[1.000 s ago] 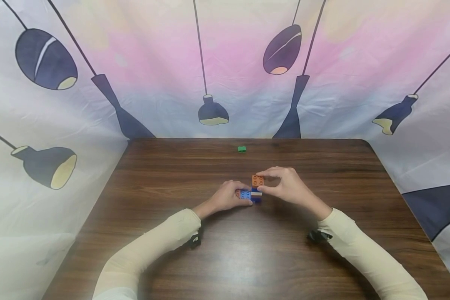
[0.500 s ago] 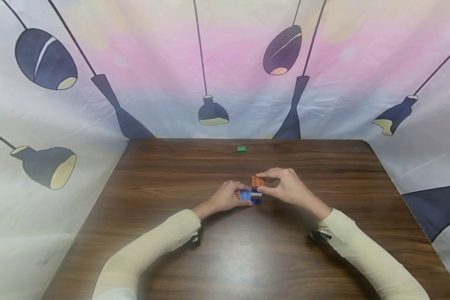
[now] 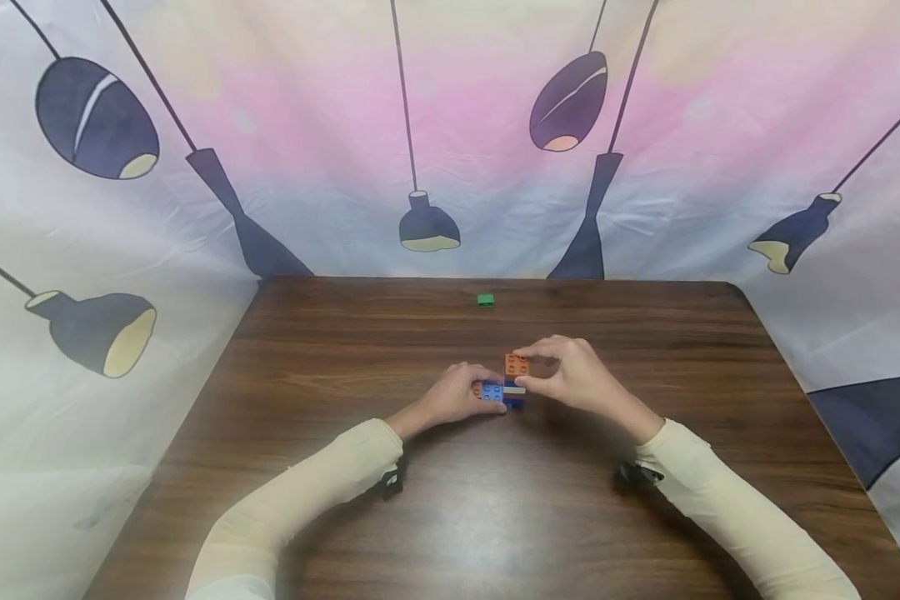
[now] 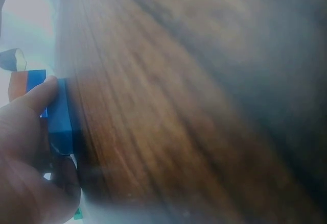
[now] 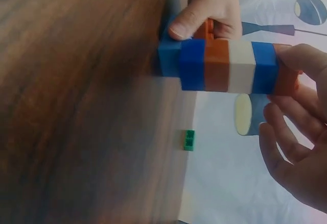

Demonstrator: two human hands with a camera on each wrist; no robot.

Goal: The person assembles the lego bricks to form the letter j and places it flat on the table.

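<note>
A tower of toy building bricks stands on the table, stacked dark blue point(image 5: 192, 66), orange point(image 5: 216, 66), white point(image 5: 241, 67), blue point(image 5: 264, 68) and, topmost, orange point(image 5: 284, 76). Its foot sits on a light blue brick point(image 3: 492, 392), which my left hand point(image 3: 453, 393) grips between thumb and fingers. Another orange brick point(image 3: 477, 389) shows partly behind the left fingers. With thumb and index finger, my right hand point(image 3: 570, 371) pinches the top orange brick; its other fingers are loosely bent in the right wrist view. The left hand covers part of the base.
A small green brick point(image 3: 485, 300) lies near the far edge of the brown wooden table point(image 3: 360, 325). Behind the table hangs a cloth point(image 3: 330, 192) printed with lamps. Dark wrist devices sit under both sleeves.
The head view has shifted very slightly. Both hands keep their hold on the bricks, and the tower stands as before.
</note>
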